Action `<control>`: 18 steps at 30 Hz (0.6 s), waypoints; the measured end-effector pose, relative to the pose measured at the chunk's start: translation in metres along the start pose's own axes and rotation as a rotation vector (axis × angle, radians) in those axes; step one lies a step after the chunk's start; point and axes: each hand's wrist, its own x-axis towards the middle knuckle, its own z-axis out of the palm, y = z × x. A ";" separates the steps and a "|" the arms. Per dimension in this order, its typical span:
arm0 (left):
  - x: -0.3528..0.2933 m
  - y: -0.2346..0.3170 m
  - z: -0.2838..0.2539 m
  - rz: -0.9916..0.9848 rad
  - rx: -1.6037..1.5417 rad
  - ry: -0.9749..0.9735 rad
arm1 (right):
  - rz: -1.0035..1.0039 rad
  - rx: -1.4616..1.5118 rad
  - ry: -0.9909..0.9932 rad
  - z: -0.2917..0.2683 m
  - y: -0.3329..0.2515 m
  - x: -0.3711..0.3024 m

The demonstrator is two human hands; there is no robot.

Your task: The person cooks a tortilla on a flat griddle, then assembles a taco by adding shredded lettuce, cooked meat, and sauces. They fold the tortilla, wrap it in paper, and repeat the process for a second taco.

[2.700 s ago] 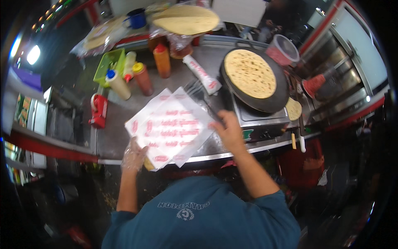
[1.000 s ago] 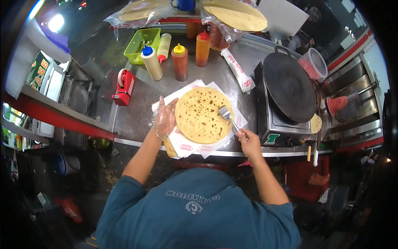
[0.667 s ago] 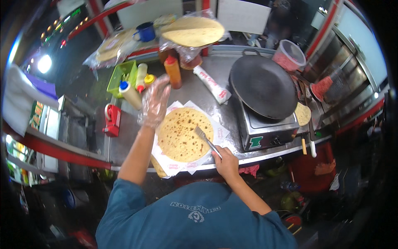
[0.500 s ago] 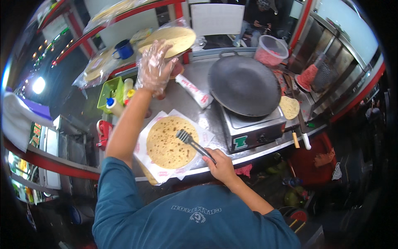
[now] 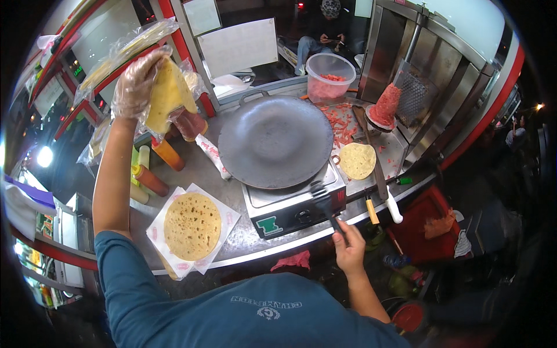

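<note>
My left hand [image 5: 134,90], in a clear plastic glove, is raised at the far left and grips a yellow flatbread [image 5: 168,95] that hangs bent from its fingers. A pair of tongs [image 5: 322,202], dark-handled and slightly blurred, is in my bare right hand [image 5: 350,246] by the stove's front edge. Below my left forearm, a round browned flatbread [image 5: 192,226] lies flat on white printed paper [image 5: 228,217]. Between my hands, a wide black griddle pan [image 5: 275,142] sits on the stove [image 5: 301,216].
Sauce bottles [image 5: 152,180] and a paper-wrapped roll [image 5: 213,156] are left of the pan. To its right lie a small flatbread [image 5: 357,161] and a white-handled knife [image 5: 394,209]. Behind stand a tub [image 5: 331,81] and a meat spit [image 5: 386,107]. A person [image 5: 322,40] sits beyond the stall.
My left hand has taken the yellow flatbread from the shelf and lifted it. My right hand has moved the tongs from over the browned flatbread rightward to the stove front. The view has shifted right.
</note>
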 end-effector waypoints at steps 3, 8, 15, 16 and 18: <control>0.023 0.022 0.040 -0.428 -0.190 -0.208 | 0.113 0.109 0.089 -0.007 0.035 0.017; -0.019 0.042 0.173 -0.592 -0.315 -0.427 | 0.211 0.361 0.137 0.029 0.055 0.039; -0.012 0.111 0.146 -0.500 -1.012 0.380 | 0.019 0.399 0.088 0.107 0.056 0.014; -0.014 0.140 0.119 -0.401 -1.132 0.351 | -0.066 0.312 0.149 0.108 0.059 0.013; -0.070 0.167 0.079 -0.228 -1.312 0.281 | -0.135 0.230 0.233 0.110 0.061 0.010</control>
